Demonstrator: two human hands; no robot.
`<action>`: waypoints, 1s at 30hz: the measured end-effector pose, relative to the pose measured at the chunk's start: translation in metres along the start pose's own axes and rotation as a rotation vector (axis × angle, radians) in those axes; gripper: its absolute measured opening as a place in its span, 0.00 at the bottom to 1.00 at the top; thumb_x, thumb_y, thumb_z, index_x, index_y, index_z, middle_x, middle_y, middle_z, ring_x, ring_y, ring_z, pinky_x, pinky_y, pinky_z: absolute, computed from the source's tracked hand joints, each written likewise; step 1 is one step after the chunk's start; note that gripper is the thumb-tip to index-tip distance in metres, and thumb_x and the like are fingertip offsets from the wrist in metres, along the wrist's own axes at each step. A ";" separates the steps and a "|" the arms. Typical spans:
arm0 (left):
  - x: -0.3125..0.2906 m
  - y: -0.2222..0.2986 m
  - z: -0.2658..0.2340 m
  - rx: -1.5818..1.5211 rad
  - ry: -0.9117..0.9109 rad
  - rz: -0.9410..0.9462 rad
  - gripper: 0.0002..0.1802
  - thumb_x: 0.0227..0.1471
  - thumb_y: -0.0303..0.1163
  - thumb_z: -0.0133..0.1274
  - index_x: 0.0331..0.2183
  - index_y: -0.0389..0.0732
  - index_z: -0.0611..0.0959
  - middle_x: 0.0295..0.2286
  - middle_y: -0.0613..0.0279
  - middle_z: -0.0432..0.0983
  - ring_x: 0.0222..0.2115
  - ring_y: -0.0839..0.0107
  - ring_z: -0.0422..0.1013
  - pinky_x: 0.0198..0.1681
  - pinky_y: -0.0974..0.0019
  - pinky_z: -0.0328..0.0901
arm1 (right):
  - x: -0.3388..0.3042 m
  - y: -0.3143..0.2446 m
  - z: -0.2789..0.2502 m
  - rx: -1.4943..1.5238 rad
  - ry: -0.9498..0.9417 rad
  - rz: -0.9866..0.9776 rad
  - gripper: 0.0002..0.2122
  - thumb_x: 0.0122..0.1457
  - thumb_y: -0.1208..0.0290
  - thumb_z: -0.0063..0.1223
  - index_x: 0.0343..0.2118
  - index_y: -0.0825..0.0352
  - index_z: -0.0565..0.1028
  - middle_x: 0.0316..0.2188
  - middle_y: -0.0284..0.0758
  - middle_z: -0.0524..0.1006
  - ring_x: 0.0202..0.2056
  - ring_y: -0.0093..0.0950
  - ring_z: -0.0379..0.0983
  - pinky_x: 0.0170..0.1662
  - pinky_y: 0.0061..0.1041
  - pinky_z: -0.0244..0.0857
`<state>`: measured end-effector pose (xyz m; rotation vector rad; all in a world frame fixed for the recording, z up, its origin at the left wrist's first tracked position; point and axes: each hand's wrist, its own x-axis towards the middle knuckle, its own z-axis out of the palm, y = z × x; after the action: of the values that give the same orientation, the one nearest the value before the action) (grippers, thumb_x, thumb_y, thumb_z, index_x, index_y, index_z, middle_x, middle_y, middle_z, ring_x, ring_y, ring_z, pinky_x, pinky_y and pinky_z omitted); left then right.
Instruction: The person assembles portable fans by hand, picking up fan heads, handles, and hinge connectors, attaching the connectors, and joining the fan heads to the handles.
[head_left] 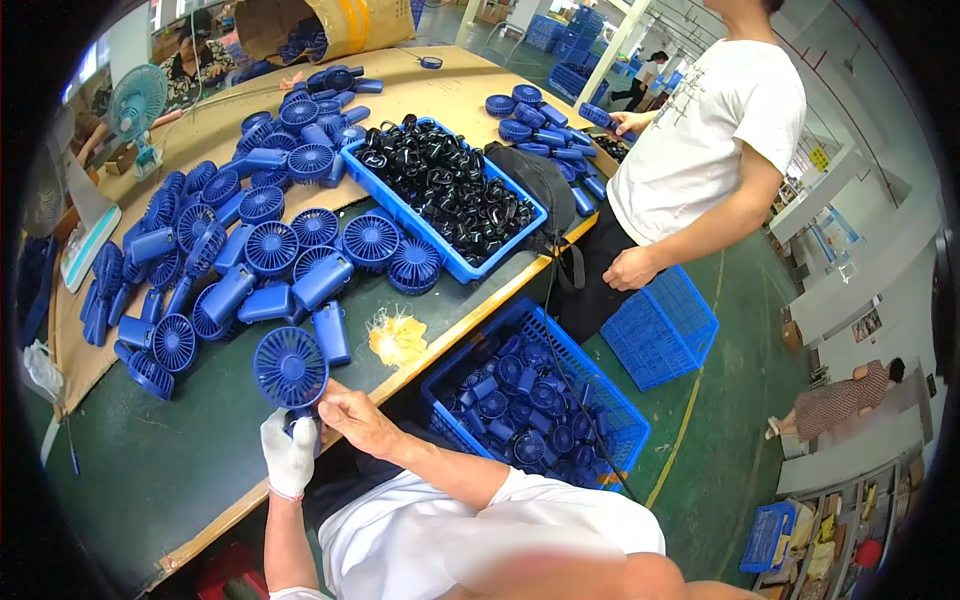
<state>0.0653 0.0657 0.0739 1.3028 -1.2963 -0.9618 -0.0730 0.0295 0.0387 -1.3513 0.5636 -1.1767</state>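
Observation:
I hold a blue hand-held fan (290,368) upright over the near edge of the dark green table (150,470). My left hand (290,455), in a white glove, grips its handle from below. My bare right hand (352,412) pinches the fan at the base of its round grille. A large heap of the same blue fans (240,240) lies on the table just beyond. A blue tray of black ring-shaped parts (445,190) stands behind the heap.
A blue basket with more blue fans (535,395) stands on the floor to my right, an empty blue basket (660,325) beyond it. A person in a white shirt (705,140) stands at the table's right end. A yellowish scrap (398,338) lies near the edge.

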 end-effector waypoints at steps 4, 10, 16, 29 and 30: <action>-0.002 -0.007 0.000 -0.267 -0.220 0.015 0.36 0.58 0.60 0.33 0.33 0.33 0.77 0.22 0.61 0.75 0.19 0.74 0.71 0.23 0.71 0.65 | -0.005 -0.004 -0.002 0.198 0.024 0.272 0.20 0.63 0.53 0.45 0.36 0.70 0.74 0.27 0.33 0.74 0.23 0.19 0.71 0.25 0.17 0.65; -0.019 -0.017 0.002 -0.324 -0.133 -0.188 0.34 0.62 0.54 0.23 0.35 0.36 0.77 0.17 0.62 0.73 0.16 0.74 0.70 0.20 0.71 0.64 | -0.008 -0.026 0.015 0.268 0.005 0.395 0.16 0.55 0.58 0.55 0.38 0.67 0.74 0.20 0.30 0.74 0.15 0.18 0.68 0.14 0.15 0.61; -0.003 0.002 0.008 -0.216 -0.248 -0.259 0.36 0.61 0.57 0.29 0.27 0.37 0.79 0.16 0.62 0.73 0.16 0.74 0.69 0.21 0.70 0.63 | -0.008 -0.037 0.013 -0.031 0.259 0.225 0.21 0.47 0.70 0.61 0.45 0.70 0.70 0.35 0.38 0.76 0.24 0.23 0.73 0.20 0.22 0.69; -0.004 0.018 0.043 -1.058 -0.473 -0.530 0.28 0.62 0.54 0.31 0.55 0.46 0.59 0.28 0.52 0.74 0.21 0.69 0.72 0.22 0.68 0.67 | 0.010 -0.009 -0.034 0.464 0.081 0.133 0.30 0.54 0.45 0.49 0.39 0.75 0.71 0.34 0.45 0.74 0.36 0.33 0.72 0.38 0.31 0.68; -0.005 0.015 0.045 -1.059 -0.476 -0.529 0.28 0.62 0.54 0.31 0.55 0.46 0.59 0.28 0.52 0.74 0.21 0.69 0.72 0.22 0.68 0.67 | 0.009 -0.004 -0.038 0.449 0.022 0.074 0.30 0.53 0.44 0.51 0.38 0.75 0.71 0.34 0.46 0.74 0.40 0.37 0.71 0.43 0.35 0.67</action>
<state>0.0181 0.0665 0.0803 0.5598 -0.5284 -2.0504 -0.1045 0.0059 0.0370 -0.9277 0.3340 -1.1737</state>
